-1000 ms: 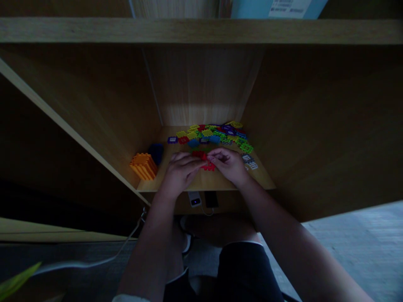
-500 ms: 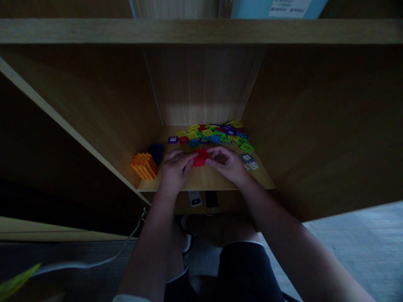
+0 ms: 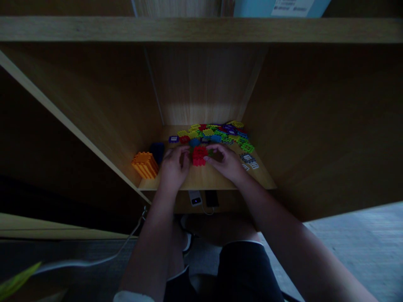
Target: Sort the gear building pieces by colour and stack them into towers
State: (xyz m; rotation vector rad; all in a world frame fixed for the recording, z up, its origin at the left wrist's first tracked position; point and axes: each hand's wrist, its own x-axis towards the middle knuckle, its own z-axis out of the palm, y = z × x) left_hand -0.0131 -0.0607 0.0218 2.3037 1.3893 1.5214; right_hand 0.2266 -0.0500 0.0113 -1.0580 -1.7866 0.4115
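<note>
One boxy red toothed block [image 3: 199, 156]

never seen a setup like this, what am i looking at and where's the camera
There is no machine here, just two bare hands: the left hand and the right hand. The view comes from a camera worn on the head, looking forward and down into a cabinet. Between the hands is a red toothed block. The right hand seems to touch its right side, though I cannot tell how firmly; the left hand is open beside it. On the wooden shelf are also an orange toothed block, a dark blue piece, a pile of colourful flat pieces at the back, and white pieces.
</note>
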